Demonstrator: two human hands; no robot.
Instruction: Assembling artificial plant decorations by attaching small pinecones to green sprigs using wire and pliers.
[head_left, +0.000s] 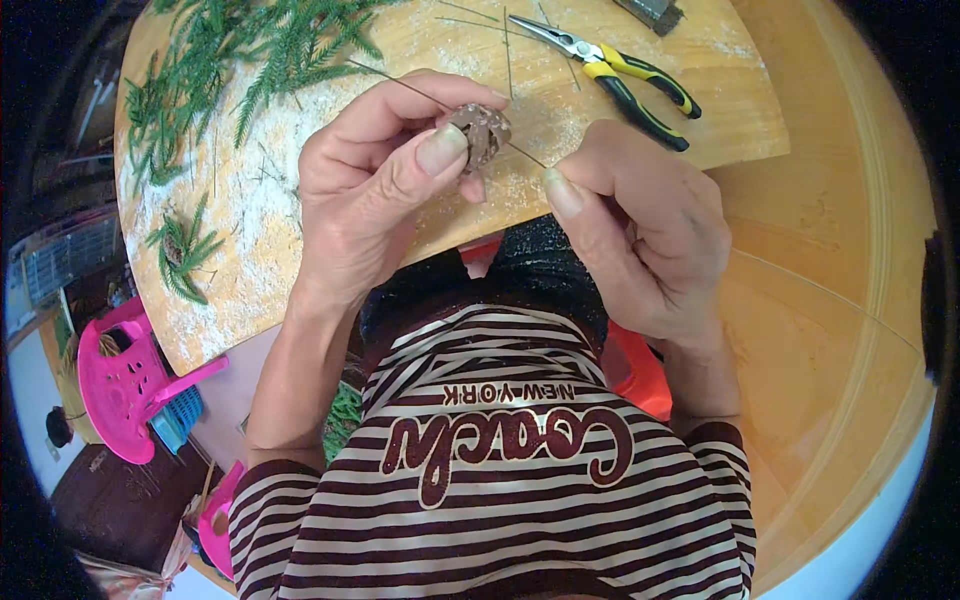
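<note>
Pine cone [482, 137]: small, brown, pale-flecked; it sits between the left hand's [365, 175] thumb and fingers, the thumb across its near side.
Left fingers: curled closed around the cone, gripping it above the table.
Wire [525, 153]: thin and dark, showing on both sides of the cone; one length slants up and left past the left index finger, the other runs down to the right fingertips.
Right hand [645, 225]: thumb and index finger pinched on the wire's end, other fingers folded in.
Pliers [610, 75]: yellow-and-black handles, lying just beyond the right fingers.
Loose wires [507, 60]: scattered beyond the cone, left of the pliers.
Table [745, 110]: light wood, beneath both hands, strewn with white flakes [265, 215].
Green sprigs [215, 60]: heaped beyond and left of the left fingers; a smaller sprig [182, 250] lies nearer, also left.
Room: pink plastic chair [120, 380] and blue basket [178, 415], well left of the fingers.
</note>
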